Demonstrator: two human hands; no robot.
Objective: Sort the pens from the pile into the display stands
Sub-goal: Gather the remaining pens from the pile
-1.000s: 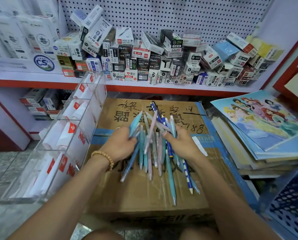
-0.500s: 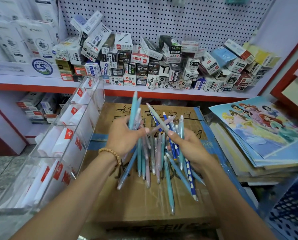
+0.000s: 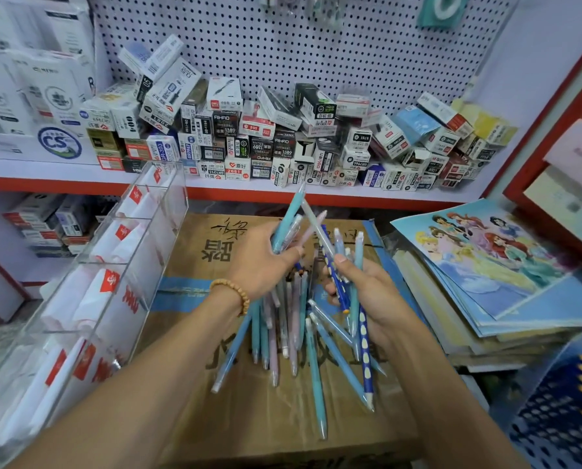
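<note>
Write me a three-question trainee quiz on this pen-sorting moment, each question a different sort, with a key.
1. True or false: the left hand grips a teal pen that points up toward the shelf.
2. Multiple choice: the clear display stand sits (a) left of the cardboard box, (b) on the princess poster, (c) on the upper shelf.
3. Fill in: the dark blue pen with pale dots is held by the ___ hand.

Key: 1 true; 2 a; 3 right, the right hand grips it among other pens, while the loose pile lies on the box below both hands.
</note>
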